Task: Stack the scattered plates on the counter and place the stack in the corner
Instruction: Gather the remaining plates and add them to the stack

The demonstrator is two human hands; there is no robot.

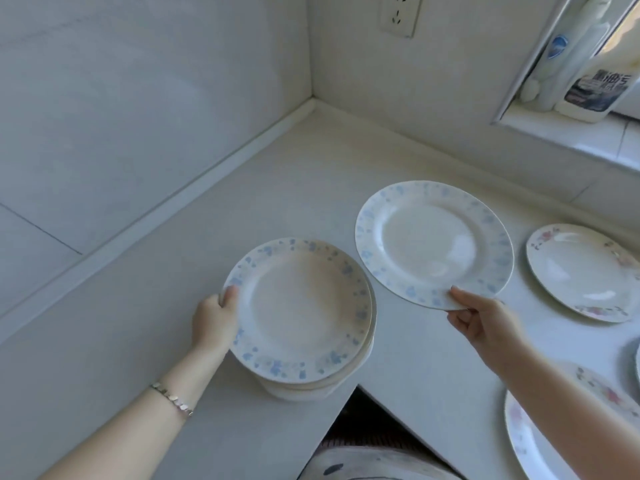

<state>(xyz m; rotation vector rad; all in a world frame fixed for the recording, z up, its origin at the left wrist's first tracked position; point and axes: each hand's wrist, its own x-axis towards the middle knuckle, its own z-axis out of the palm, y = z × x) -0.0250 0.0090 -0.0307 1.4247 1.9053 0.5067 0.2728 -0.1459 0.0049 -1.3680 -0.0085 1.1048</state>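
Head view: gripping the stack (301, 310) of blue-speckled plates at its left rim with the left hand (214, 318), thumb curling over the edge, by the counter's (242, 188) front edge. Pinching 1 more blue-speckled plate (433, 242) by its near rim with the right hand (485, 323), holding it tilted just right of the stack. Seeing 2 floral plates (581, 271) further right, and Chinese characters, too blurred to read, on a bottle (588, 84) behind them.
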